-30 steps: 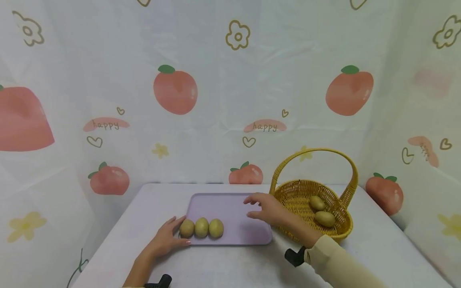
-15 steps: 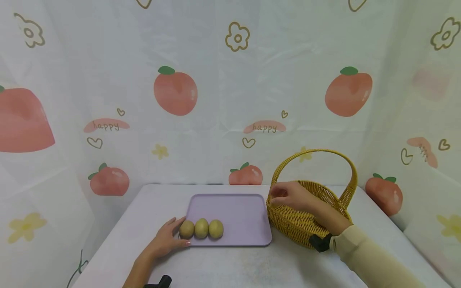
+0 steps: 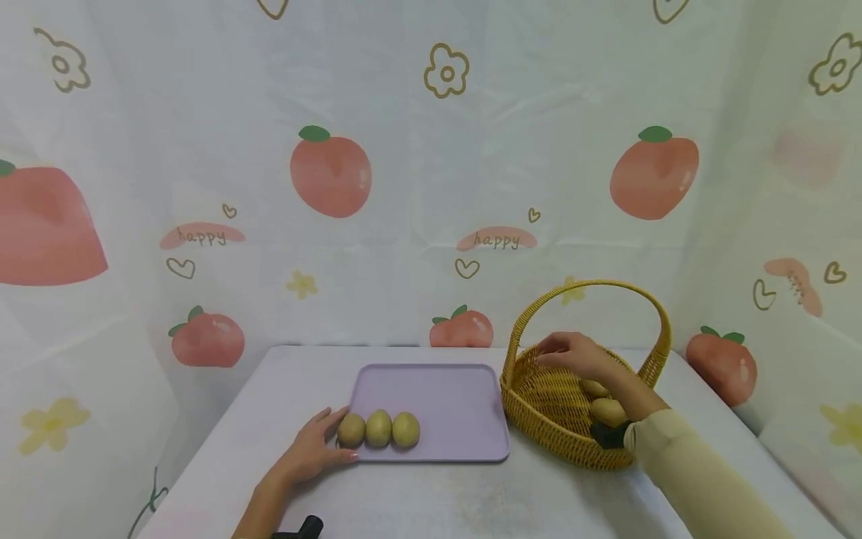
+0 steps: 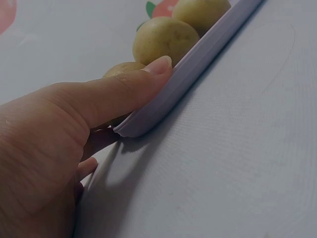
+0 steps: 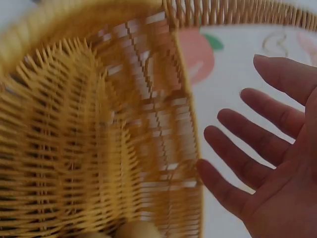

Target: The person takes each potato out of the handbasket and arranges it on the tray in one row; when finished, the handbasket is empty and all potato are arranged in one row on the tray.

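My left hand (image 3: 311, 449) holds the near left corner of a light purple tray (image 3: 458, 412), the thumb along its front rim and the fingers at its left side. In the left wrist view the thumb lies beside a potato (image 4: 163, 42). A row of three potatoes (image 3: 378, 429) rests on the tray's near left part. My right hand (image 3: 579, 355) hovers over a yellow wicker basket (image 3: 539, 428), fingers spread and holding nothing in the right wrist view. Two potatoes (image 3: 607, 412) lie in the basket, partly hidden by the right arm.
The basket's tall arched handle (image 3: 592, 283) rises above the right forearm. Basket and tray stand side by side on a white table (image 3: 431, 498). A white curtain (image 3: 404, 284) printed with fruit hangs behind and at both sides.
My right hand has moved right, from above the tray to over the basket. The left hand, the tray and its three potatoes have stayed in place.
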The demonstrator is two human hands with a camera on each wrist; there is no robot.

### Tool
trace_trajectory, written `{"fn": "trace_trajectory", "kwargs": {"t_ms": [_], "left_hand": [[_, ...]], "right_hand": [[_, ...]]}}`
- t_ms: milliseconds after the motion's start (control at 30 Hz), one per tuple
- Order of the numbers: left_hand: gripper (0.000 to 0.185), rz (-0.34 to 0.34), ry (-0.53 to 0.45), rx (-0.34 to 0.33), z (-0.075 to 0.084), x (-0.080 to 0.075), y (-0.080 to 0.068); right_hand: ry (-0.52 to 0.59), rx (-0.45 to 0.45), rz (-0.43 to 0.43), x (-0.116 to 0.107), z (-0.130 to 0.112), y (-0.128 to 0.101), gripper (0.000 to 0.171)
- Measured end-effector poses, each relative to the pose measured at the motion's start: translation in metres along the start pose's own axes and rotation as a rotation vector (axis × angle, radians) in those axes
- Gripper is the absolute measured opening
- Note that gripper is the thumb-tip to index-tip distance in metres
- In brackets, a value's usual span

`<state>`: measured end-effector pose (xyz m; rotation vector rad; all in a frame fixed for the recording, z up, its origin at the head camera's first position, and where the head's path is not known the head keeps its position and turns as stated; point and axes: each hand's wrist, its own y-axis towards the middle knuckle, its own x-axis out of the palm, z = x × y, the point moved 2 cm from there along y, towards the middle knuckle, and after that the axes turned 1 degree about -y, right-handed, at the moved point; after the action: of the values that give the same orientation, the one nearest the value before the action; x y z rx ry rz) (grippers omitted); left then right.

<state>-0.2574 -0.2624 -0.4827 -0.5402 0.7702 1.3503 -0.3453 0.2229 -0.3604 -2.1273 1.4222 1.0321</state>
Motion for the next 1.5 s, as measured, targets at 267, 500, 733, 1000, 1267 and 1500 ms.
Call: {"fn": "trace_trajectory", "kwargs": {"t_ms": [267,500,733,1000,1267,1500], "left_hand": [[0.092,0.002,-0.006,-0.015,-0.004,0.005,0.000],[0.092,0.002,0.003,-0.016,-0.002,0.002,0.001],[0.093,0.003,0.008,-0.017,-0.003,0.001,0.002],[0.092,-0.003,0.007,-0.021,-0.002,0.002,0.002],[0.092,0.002,0.004,-0.015,-0.003,0.002,0.003],[0.093,0.004,0.010,-0.015,-0.006,0.002,0.003]], "right_hand": [[0.020,0.131,0.020,-0.003,0.030,0.001,0.044],[0.018,0.210,0.039,-0.004,0.050,-0.005,0.055],[-0.028,0.204,-0.052,0.001,0.070,-0.005,0.055],[0.024,0.199,-0.185,0.011,0.079,-0.002,0.055],[-0.077,0.116,-0.212,0.015,0.073,0.004,0.046],[-0.119,0.193,-0.219,0.019,0.071,0.007,0.045]]}}
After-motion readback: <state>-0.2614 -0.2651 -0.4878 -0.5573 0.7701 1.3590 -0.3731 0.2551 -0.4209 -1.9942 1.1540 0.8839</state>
